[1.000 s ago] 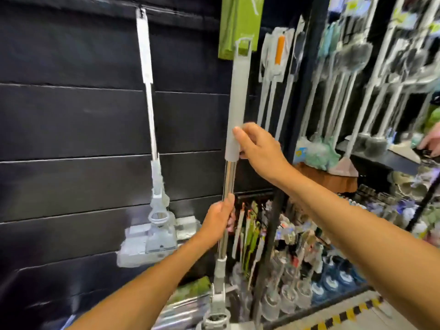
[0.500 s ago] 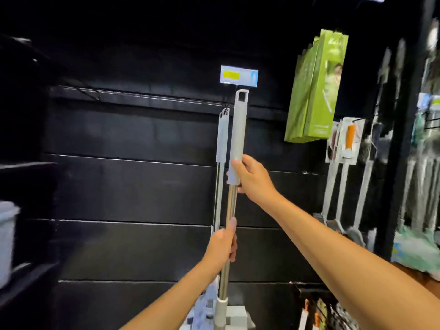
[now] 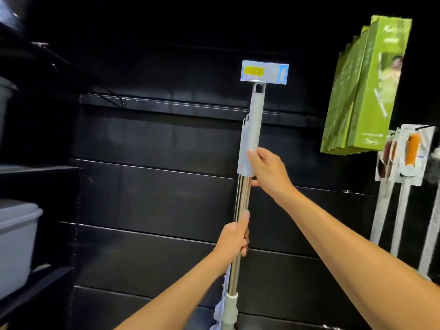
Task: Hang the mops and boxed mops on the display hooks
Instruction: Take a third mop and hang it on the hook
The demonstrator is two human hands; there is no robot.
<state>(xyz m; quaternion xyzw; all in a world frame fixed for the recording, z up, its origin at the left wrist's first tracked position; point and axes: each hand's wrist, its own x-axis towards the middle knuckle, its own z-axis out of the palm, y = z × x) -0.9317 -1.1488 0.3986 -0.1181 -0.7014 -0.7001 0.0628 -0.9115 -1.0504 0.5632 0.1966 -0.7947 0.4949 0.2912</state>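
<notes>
Nearest, two bare forearms reach up from the bottom edge toward a mop (image 3: 242, 198) held almost upright in the middle of the scene. The left hand (image 3: 234, 239) is wrapped tight around the mop's shiny metal shaft, fingers curled fully round it, while the right hand (image 3: 267, 171) sits higher, pinching the bottom of the pale grey handle sleeve between thumb and fingers. The loop at the top of the handle reaches up to the lower edge of a price tag (image 3: 264, 72) with a yellow patch; whether the loop is over a hook I cannot tell. Just behind and left of the held handle, a second mop handle (image 3: 243, 148) hangs close against it. On the near left, a grey plastic bin (image 3: 16, 244) sits on a dark shelf (image 3: 35, 284). On the right, carded brushes (image 3: 410, 156) hang in their packaging, and above them green boxed mops (image 3: 366, 89) hang in a tilted row. Farthest back, a black slatted wall panel (image 3: 154, 198) fills the scene, dim and glossy, with horizontal grooves and a bare wire hook (image 3: 112, 97) jutting out at the upper left.
</notes>
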